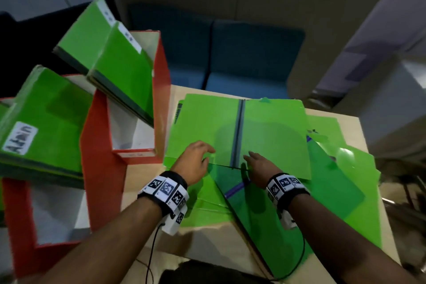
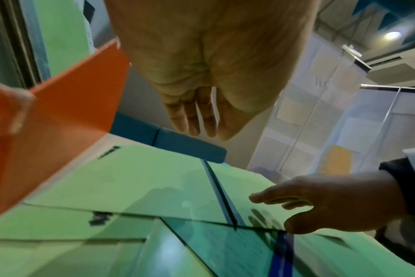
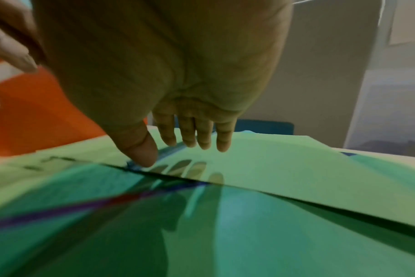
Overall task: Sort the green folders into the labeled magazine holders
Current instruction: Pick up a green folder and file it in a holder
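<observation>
Both hands (image 1: 194, 161) (image 1: 259, 169) forward — palms down, fingers loosely extended

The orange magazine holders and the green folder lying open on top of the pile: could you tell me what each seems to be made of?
The orange magazine holders look like coated cardboard: matte orange outside, plain white inside, with thin, straight-cut walls. The open green folder looks like thin card with a slight sheen, folding flat along a grey spine strip. The darker green folder below looks glossier, possibly plastic.

White label (image 1: 20, 138) on a green folder (image 1: 49, 120) reads "Admin"
</observation>
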Motion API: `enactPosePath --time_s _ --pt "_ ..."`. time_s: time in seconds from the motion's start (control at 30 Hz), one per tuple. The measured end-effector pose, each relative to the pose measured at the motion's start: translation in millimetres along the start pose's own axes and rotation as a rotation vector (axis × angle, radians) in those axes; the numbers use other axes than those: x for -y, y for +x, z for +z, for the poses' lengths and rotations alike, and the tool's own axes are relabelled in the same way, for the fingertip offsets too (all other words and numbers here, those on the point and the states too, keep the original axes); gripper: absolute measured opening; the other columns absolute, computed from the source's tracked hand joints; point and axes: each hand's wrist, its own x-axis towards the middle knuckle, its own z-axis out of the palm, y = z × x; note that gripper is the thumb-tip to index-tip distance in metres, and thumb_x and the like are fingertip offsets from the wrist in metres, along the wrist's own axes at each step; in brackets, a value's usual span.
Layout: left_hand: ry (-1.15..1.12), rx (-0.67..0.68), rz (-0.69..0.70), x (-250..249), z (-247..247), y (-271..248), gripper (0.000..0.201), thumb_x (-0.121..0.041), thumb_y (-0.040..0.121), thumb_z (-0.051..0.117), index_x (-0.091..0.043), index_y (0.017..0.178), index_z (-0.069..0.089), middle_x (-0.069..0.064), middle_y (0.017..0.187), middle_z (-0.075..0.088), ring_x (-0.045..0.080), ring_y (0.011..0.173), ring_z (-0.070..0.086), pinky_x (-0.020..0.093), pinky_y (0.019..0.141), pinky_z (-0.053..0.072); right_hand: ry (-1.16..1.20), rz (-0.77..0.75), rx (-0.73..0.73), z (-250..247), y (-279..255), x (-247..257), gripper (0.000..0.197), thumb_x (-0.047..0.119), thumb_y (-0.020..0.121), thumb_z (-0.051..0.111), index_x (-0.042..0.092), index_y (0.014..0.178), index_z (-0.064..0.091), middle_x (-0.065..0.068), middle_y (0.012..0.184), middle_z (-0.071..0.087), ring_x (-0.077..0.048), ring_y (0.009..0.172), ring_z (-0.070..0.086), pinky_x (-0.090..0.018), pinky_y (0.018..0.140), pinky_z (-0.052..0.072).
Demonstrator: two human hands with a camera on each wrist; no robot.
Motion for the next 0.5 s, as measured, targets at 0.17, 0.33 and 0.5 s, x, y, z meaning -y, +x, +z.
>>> enactPosePath --time_s 0.17,0.33,0.5 --pt "0.004 0.147 -0.042 -7.1 40.6 12.7 0.035 -0.008 0.093 0.057 -0.016 0.127 0.059 0.003 0.134 0.056 0.018 0.124 0.05 0.025 0.109 0.032 -0.033 -0.035 0.012 13.1 -18.9 -40.7 0.064 0.023 0.094 0.055 0.02 0.15 0.023 -0.004 0.16 0.016 -0.025 0.143 0.026 -0.043 0.116 0.028" --pt "0.13 0.225 -0.114 8.2 76.2 12.4 0.061 -0.013 0.089 0.065 -0.023 0.144 0.041 0.0 0.155 0.03 0.018 0.143 0.024 0.028 0.117 0.016 -0.004 -0.069 -0.076 24.8 -35.1 -52.7 0.058 0.03 0.093 0.057 0.024 0.146 0.032 -0.002 0.152 0.034 -0.023 0.139 0.033 -0.045 0.114 0.031" --pt "0.32 0.326 -0.154 16.5 88.9 15.3 0.093 -0.023 0.081 0.075 -0.026 0.153 0.016 0.001 0.162 0.001 0.023 0.149 0.005 0.042 0.12 0.017 -0.109 -0.04 -0.056 29.3 -44.9 -57.3 0.061 0.038 0.091 0.057 0.023 0.144 0.031 -0.004 0.137 0.043 -0.024 0.125 0.041 -0.047 0.106 0.039"
